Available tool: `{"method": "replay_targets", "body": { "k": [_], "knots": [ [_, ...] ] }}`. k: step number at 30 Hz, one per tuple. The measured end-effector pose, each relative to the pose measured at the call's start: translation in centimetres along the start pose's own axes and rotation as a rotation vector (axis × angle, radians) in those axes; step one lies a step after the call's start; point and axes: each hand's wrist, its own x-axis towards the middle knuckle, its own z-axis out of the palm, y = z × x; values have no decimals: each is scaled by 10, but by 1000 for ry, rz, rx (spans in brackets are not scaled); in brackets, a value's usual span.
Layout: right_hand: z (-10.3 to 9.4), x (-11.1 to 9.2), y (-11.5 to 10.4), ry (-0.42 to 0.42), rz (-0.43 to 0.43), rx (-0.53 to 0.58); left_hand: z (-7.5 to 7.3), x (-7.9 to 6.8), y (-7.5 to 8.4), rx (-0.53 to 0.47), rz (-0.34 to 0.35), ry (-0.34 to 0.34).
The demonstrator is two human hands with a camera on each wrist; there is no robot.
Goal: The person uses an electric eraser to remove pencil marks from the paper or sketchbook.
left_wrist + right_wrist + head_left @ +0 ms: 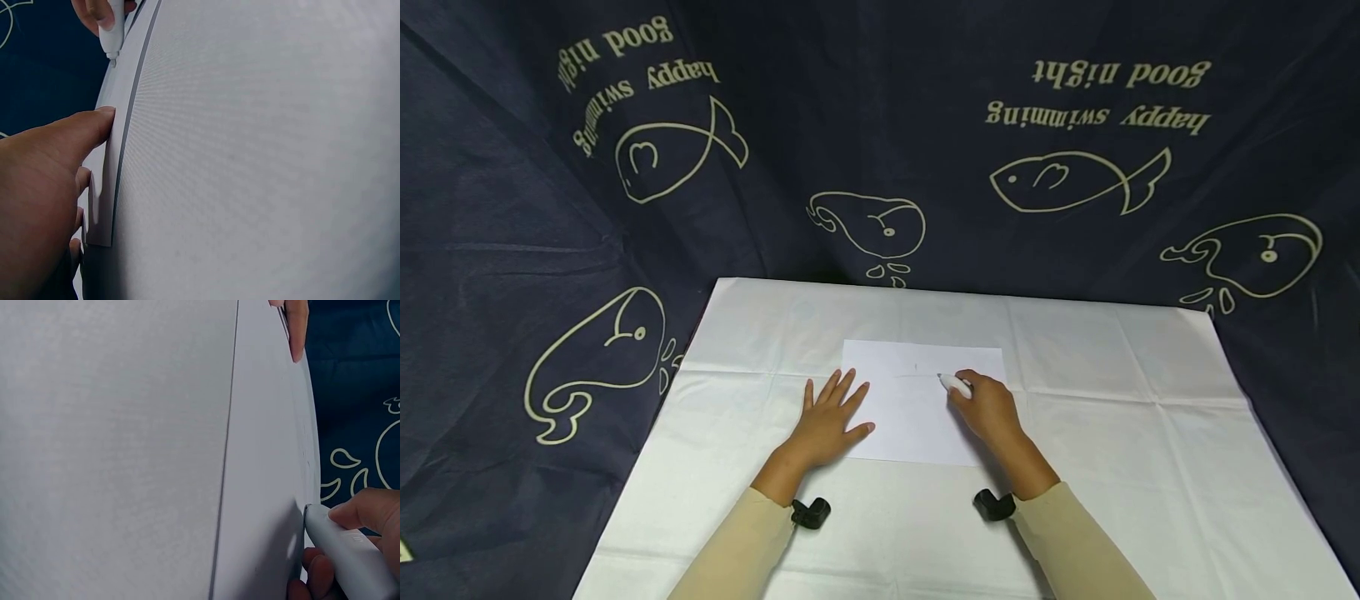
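A sheet of white paper [910, 429] lies on the covered table, bearing a faint horizontal line and a short upright mark near its upper middle. My left hand [829, 423] rests with spread fingers over the sheet's left edge, its thumb [100, 122] on the paper in the left wrist view. A thick white pen [957, 385] is gripped in my right hand [994, 410], on the right part of the sheet. The pen's narrow tip points left and down, right at the end of the line. In the right wrist view, thumb and curled fingers surround the pen's body [347, 550].
A white cloth [1120, 450] with fold creases covers the table. Behind and to the left hangs a dark blue curtain [850, 100] printed with fish, whales and lettering. Small black devices [811, 513] sit at both wrists, by the beige sleeves [737, 542].
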Motion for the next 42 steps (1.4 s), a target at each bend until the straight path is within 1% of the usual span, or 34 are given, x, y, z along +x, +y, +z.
{"method": "replay_targets", "body": {
  "k": [5, 13, 21, 26, 34, 42],
  "knots": [
    [1, 0, -1, -14, -10, 9, -1, 0, 1, 1, -1, 0],
    [-1, 1, -1, -2, 2, 17, -3, -1, 2, -12, 1, -6],
    [0, 0, -2, -13, -25, 8, 2, 0, -2, 8, -8, -20],
    [0, 1, 0, -14, -5, 8, 1, 0, -2, 11, -11, -27],
    [0, 1, -3, -34, -10, 18, 1, 0, -1, -8, 6, -4],
    [0, 2, 1, -5, -4, 7, 1, 0, -2, -14, 12, 5]
  ]
}}
